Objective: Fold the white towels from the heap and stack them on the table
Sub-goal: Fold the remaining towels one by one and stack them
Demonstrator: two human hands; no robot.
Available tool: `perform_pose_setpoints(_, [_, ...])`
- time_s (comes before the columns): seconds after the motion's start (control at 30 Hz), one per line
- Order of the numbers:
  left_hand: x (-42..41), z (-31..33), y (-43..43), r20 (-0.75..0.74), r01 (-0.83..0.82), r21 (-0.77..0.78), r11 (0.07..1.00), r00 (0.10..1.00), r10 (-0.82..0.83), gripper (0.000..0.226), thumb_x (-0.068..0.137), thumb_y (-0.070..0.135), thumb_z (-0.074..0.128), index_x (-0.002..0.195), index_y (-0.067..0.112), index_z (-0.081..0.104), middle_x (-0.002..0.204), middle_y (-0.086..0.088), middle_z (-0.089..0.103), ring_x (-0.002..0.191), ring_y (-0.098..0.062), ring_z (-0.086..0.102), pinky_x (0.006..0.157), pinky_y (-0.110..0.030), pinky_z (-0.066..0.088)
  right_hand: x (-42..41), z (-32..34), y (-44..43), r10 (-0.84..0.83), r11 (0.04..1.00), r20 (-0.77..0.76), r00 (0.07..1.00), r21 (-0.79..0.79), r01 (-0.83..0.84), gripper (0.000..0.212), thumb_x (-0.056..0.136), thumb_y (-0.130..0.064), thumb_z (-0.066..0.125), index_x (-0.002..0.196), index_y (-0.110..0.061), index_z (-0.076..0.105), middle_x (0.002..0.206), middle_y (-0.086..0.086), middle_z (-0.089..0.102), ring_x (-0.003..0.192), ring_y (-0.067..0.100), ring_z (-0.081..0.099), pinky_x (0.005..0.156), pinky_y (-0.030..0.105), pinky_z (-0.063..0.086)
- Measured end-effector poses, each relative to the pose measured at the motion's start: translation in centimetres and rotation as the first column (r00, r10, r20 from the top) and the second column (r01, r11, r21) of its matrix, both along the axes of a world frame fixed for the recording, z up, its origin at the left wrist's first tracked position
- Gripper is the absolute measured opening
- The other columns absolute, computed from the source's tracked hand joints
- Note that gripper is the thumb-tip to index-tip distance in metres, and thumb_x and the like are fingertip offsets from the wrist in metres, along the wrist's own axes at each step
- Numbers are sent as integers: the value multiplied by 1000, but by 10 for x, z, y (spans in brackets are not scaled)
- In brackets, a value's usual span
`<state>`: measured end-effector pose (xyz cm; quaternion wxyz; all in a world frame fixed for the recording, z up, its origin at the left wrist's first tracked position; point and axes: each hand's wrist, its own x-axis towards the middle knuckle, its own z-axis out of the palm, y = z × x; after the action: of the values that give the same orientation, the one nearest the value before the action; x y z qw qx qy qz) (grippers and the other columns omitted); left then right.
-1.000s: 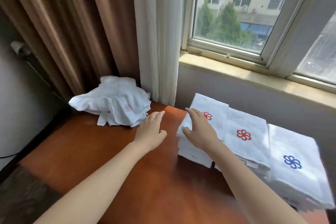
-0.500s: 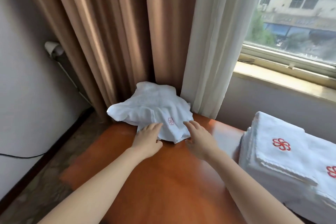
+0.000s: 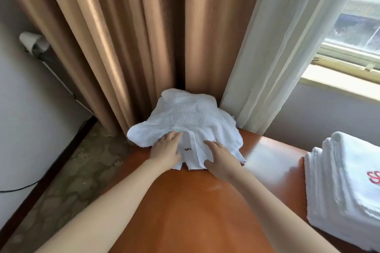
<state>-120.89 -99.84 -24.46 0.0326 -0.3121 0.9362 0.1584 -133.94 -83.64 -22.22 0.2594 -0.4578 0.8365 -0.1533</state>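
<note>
While both hands lie on the heap of white towels (image 3: 189,113) at the far corner of the wooden table (image 3: 195,207), the red emblem (image 3: 187,148) between them is only a smudge. The left hand (image 3: 166,150) rests flat on the top towel, fingers straight. The right hand (image 3: 222,158) covers the near hem, and whether its thumb pinches the cloth cannot be told. A stack of folded towels (image 3: 339,191) stands well apart at right, cut off by the frame edge. A brown curtain (image 3: 123,37) hangs behind the heap.
</note>
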Motion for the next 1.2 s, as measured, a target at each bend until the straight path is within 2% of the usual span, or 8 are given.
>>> perform_pose_setpoints(0.17, [-21, -17, -27, 0, 23, -4, 1000, 1000, -23, 70, 99, 10, 48, 158, 20, 13, 165, -1, 11, 152, -20, 9, 123, -35, 15, -5, -14, -29, -26, 998, 63, 998, 56, 23, 69, 94, -24, 52, 156, -25, 21, 158, 1, 30, 140, 21, 36, 98, 36, 45])
perform_pose_setpoints(0.27, [-30, -25, -36, -20, 14, -28, 1000, 1000, -14, 63, 99, 10, 47, 156, 20, 22, 162, -2, 24, 150, -22, 20, 122, -34, 18, -8, -24, -41, -64, 997, 73, 995, 51, 61, 71, 93, -23, 55, 155, -21, 21, 160, 0, 23, 143, 21, 31, 101, 35, 43])
perform_pose_setpoints(0.43, [-21, -42, -38, -2, 9, 127, 992, 1000, -8, 24, 94, 15, 43, 101, 14, 66, 110, 1, 62, 98, -21, 59, 82, -34, 49, -14, -48, -47, -221, 973, -38, 975, 56, 223, 67, 89, -25, 62, 146, -15, 28, 152, 3, 29, 136, 23, 34, 95, 34, 44])
perform_pose_setpoints(0.6, [-6, -52, -33, 132, -16, 240, 971, 991, -16, 27, 90, 17, 38, 66, 16, 49, 69, 3, 56, 65, -14, 51, 55, -28, 35, -19, -65, -48, -321, 942, -139, 937, 57, 331, 45, 89, -17, 57, 130, -20, 39, 124, 0, 50, 100, 25, 59, 66, 34, 43])
perform_pose_setpoints(0.8, [-6, -35, -32, 131, -46, 214, 976, 991, 18, 32, 91, 21, 31, 60, 19, 36, 57, 7, 42, 57, -12, 39, 54, -29, 28, -30, -73, -39, -396, 903, -173, 902, 103, 417, 27, 93, -12, 43, 115, -23, 56, 76, -6, 56, 71, 21, 51, 53, 30, 29])
perform_pose_setpoints(0.93, [-6, -24, -24, 174, -15, 210, 977, 985, -22, 31, 89, 17, 31, 58, 19, 31, 56, 6, 36, 57, -14, 33, 54, -29, 27, -24, -74, -29, -379, 924, -117, 918, 7, 383, 19, 93, -21, 51, 109, -25, 59, 115, -4, 56, 91, 19, 57, 60, 29, 41])
perform_pose_setpoints(1.07, [0, -16, -17, 198, 12, 184, 983, 979, -49, 32, 89, 16, 31, 57, 18, 30, 58, 5, 35, 58, -15, 33, 57, -32, 30, -15, -76, -32, -187, 980, -55, 981, 54, 190, 34, 97, -28, 51, 130, -29, 60, 162, 0, 18, 127, 20, 49, 69, 29, 45])
perform_pose_setpoints(1.2, [8, -13, -14, 204, -14, 120, 993, 979, -11, 31, 89, 16, 32, 58, 19, 34, 59, 4, 39, 58, -16, 35, 57, -33, 32, -12, -72, -32, -242, 969, -22, 970, 52, 243, 51, 99, -19, 47, 149, -26, 41, 163, -5, 19, 123, 18, 55, 77, 33, 50])
